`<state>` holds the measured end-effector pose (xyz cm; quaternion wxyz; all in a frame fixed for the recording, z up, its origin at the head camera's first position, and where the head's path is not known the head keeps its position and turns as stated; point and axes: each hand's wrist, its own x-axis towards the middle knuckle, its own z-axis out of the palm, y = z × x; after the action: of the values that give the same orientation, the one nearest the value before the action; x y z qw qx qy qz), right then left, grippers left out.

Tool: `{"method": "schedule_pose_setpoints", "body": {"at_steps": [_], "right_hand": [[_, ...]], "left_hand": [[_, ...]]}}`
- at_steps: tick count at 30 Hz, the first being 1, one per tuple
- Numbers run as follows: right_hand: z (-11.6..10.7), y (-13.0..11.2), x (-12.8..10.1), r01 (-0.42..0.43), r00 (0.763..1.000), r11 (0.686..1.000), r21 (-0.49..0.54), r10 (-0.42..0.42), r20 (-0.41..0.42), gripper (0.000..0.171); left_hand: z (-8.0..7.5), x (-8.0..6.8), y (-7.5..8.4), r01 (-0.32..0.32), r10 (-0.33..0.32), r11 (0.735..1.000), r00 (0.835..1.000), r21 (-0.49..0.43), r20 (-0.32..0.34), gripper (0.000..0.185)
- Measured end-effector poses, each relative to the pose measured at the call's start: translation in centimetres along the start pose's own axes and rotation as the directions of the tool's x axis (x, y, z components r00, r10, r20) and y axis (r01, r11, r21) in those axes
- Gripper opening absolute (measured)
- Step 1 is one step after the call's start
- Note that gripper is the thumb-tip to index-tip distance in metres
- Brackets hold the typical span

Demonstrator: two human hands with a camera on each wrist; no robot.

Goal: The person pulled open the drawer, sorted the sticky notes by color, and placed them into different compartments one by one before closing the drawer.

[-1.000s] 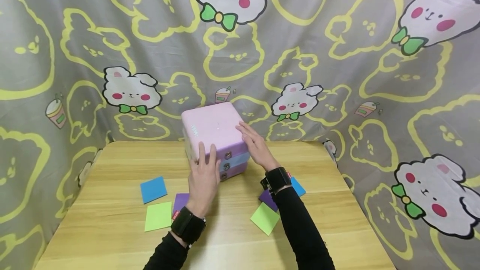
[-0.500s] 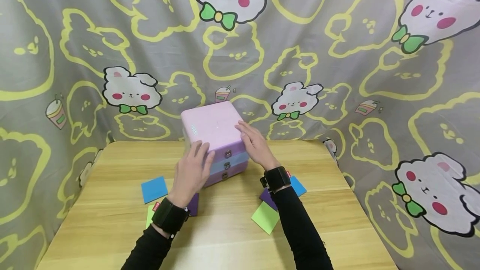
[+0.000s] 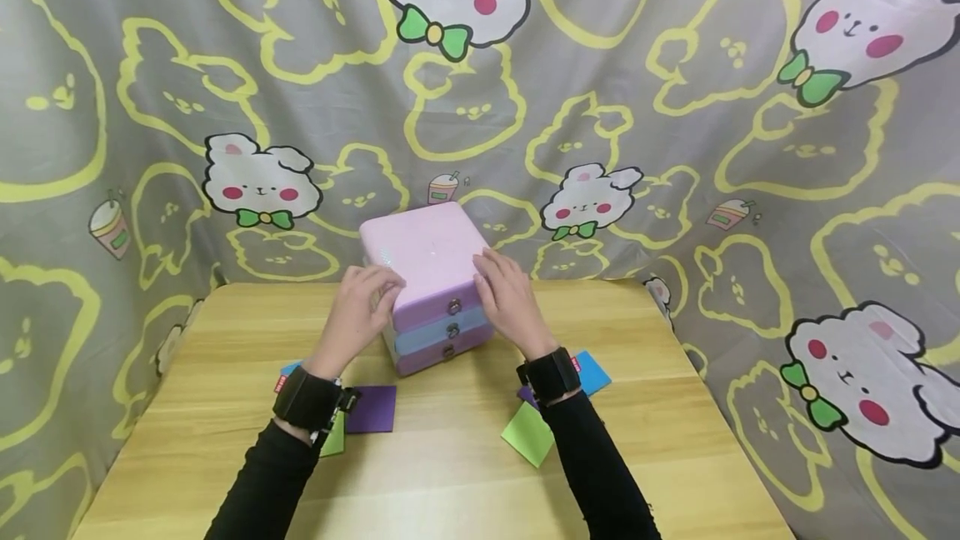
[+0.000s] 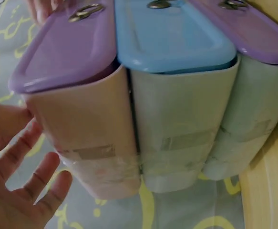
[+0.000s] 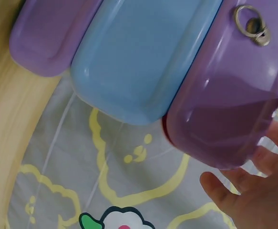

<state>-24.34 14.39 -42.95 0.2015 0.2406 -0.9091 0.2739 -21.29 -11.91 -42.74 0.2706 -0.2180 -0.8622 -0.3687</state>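
Head view: 3-drawer storage box at far ctr of table; L hand & R hand at its L & R top edges, fingers apart, not clamped; prob. light, stiff, slick plastic, best held low by both sides

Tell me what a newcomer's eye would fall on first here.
Probably the pink-topped box, standing between the left hand and right hand toward the back of the table. Next, the grey curtain behind it, printed with white bunny faces. Then the bright squares, lying nearer on left and right.
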Motion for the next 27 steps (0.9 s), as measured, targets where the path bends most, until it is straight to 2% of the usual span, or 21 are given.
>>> {"method": "schedule_pose_setpoints", "body": {"at_steps": [4,7,9,14,18,23,27], "right_hand": [[0.1,-0.7,-0.8,0.057,0.996,0.998,-0.026,-0.059,-0.073,0.044],[0.6,-1.1,-1.8,0.1,0.986,0.993,-0.058,-0.107,-0.124,0.048],[1.0,-1.4,-2.5,0.105,0.983,0.992,-0.074,-0.114,-0.144,0.051],[1.9,-1.9,-4.3,0.09,0.977,0.993,-0.08,-0.104,-0.185,0.058],[2.8,-2.3,-5.4,0.095,0.974,0.994,-0.05,-0.103,-0.201,0.056],[4.0,-2.7,-6.5,0.084,0.98,0.996,-0.014,-0.085,-0.18,0.047],[4.9,-3.0,-7.0,0.07,0.987,0.998,0.008,-0.068,-0.146,0.047]], "left_hand": [[-0.5,0.7,-1.0,0.079,-0.074,0.996,0.992,-0.045,0.107,0.025],[-0.9,1.1,-1.8,0.142,-0.129,0.988,0.975,-0.06,0.181,0.043],[-1.1,1.3,-2.2,0.163,-0.145,0.985,0.963,-0.061,0.225,0.052],[-1.5,2.0,-2.7,0.152,-0.121,0.986,0.933,-0.067,0.339,0.054],[-1.8,2.3,-3.1,0.145,-0.109,0.988,0.91,-0.061,0.4,0.055],[-2.0,2.6,-3.6,0.161,-0.124,0.986,0.878,-0.039,0.463,0.058],[-2.1,2.8,-4.0,0.18,-0.136,0.983,0.854,-0.04,0.503,0.061]]}}
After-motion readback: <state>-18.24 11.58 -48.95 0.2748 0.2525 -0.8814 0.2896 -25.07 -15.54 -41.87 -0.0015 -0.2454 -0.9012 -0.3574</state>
